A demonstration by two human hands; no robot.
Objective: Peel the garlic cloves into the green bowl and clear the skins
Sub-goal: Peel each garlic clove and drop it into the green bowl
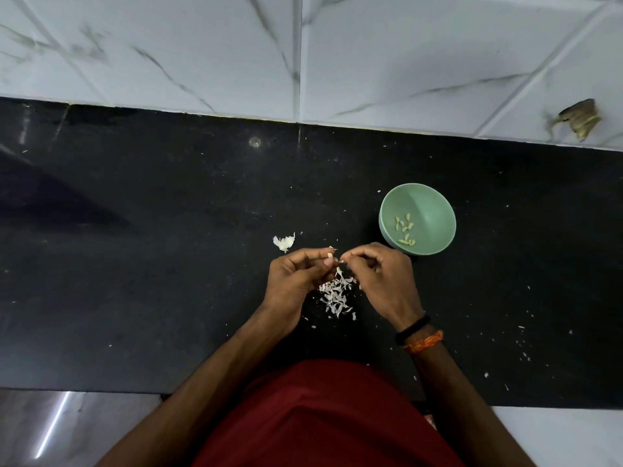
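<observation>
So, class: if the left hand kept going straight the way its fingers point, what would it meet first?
Probably the right hand: the left hand points right, fingertips almost touching it across the clove.

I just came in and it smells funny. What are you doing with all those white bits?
A person is peeling garlic at a black counter. The left hand and right hand pinch one small clove between their fingertips, above a pile of skins. Several peeled cloves already lie in the green bowl just right of the hands. A piece of unpeeled garlic waits on the counter to the left. The skins are not yet cleared.
</observation>
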